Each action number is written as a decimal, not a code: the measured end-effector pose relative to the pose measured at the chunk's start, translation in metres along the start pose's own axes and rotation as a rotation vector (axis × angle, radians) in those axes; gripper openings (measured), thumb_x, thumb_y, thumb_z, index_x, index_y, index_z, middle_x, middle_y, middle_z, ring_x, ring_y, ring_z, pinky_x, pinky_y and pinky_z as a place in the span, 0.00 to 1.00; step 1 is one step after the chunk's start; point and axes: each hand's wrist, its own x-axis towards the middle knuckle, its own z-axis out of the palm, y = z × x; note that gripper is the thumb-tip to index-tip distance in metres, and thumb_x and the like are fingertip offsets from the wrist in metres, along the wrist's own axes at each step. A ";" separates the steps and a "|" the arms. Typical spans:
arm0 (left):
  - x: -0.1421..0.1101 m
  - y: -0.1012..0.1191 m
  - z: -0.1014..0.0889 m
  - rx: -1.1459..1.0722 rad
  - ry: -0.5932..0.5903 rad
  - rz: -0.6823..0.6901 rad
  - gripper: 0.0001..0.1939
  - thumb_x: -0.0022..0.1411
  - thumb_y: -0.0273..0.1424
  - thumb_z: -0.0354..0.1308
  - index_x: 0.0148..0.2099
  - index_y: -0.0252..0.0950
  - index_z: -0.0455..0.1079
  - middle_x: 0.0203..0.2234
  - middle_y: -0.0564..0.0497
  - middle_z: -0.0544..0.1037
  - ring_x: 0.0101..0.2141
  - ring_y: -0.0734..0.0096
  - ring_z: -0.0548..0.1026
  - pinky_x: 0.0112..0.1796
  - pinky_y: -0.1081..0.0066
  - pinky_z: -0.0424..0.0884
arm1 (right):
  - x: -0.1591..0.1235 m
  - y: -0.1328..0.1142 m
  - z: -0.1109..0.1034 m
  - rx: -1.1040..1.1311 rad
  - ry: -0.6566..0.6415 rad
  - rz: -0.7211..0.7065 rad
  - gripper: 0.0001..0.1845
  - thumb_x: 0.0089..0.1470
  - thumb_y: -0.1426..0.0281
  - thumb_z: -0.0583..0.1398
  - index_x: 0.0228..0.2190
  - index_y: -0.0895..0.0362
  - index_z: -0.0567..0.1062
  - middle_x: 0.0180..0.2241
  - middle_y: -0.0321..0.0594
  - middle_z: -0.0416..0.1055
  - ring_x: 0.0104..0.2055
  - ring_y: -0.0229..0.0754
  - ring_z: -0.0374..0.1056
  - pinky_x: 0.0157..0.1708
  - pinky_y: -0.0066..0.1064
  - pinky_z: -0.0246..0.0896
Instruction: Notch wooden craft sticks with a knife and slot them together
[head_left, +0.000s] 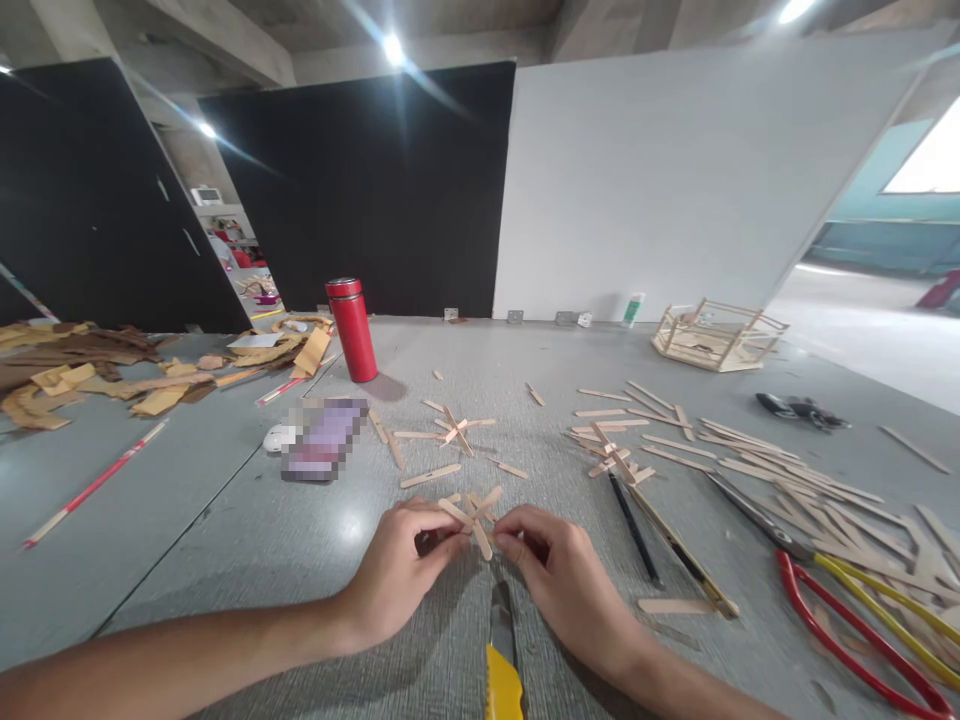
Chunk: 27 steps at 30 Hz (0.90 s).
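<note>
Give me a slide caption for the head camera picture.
Left hand and right hand hold crossed wooden sticks between them, a yellow-handled knife lying close by on the grey table.

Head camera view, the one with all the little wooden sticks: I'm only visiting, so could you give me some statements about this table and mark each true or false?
1. The left hand and the right hand are both at the crossed wooden sticks. True.
2. The red bottle lies on its side. False: it stands upright.
3. The yellow-handled knife lies on the near side of the crossed wooden sticks. True.
4. The shears with one red and one yellow handle lie beyond the left hand, on the left. False: they lie to the right of the right hand.
5. The open wooden frame stands farther back than the shears. True.
</note>
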 end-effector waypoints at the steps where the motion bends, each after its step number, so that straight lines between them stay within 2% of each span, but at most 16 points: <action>1: 0.000 0.000 0.000 -0.003 0.000 0.005 0.08 0.68 0.29 0.63 0.38 0.44 0.83 0.31 0.56 0.83 0.34 0.68 0.75 0.38 0.69 0.65 | 0.000 0.000 0.000 0.002 0.001 -0.004 0.10 0.62 0.73 0.58 0.29 0.55 0.77 0.27 0.33 0.74 0.29 0.39 0.67 0.32 0.28 0.58; 7: 0.001 -0.001 0.000 -0.004 -0.002 0.012 0.09 0.69 0.28 0.62 0.42 0.46 0.83 0.34 0.56 0.84 0.38 0.66 0.78 0.43 0.67 0.67 | -0.001 0.000 -0.001 -0.002 0.001 -0.043 0.10 0.63 0.73 0.58 0.31 0.54 0.77 0.29 0.34 0.76 0.31 0.39 0.69 0.33 0.29 0.59; 16: 0.001 -0.006 0.001 0.033 -0.006 0.019 0.12 0.67 0.22 0.60 0.41 0.44 0.83 0.34 0.54 0.82 0.39 0.64 0.77 0.45 0.65 0.66 | -0.003 -0.005 -0.001 0.001 -0.053 -0.117 0.11 0.64 0.76 0.57 0.34 0.53 0.79 0.36 0.36 0.79 0.38 0.40 0.74 0.41 0.29 0.64; 27: 0.000 -0.006 0.002 0.054 -0.026 0.005 0.11 0.66 0.23 0.59 0.37 0.42 0.81 0.33 0.54 0.82 0.40 0.63 0.77 0.46 0.65 0.66 | -0.004 -0.003 0.002 -0.040 -0.074 -0.128 0.11 0.64 0.78 0.57 0.33 0.54 0.77 0.34 0.36 0.75 0.35 0.41 0.71 0.38 0.31 0.63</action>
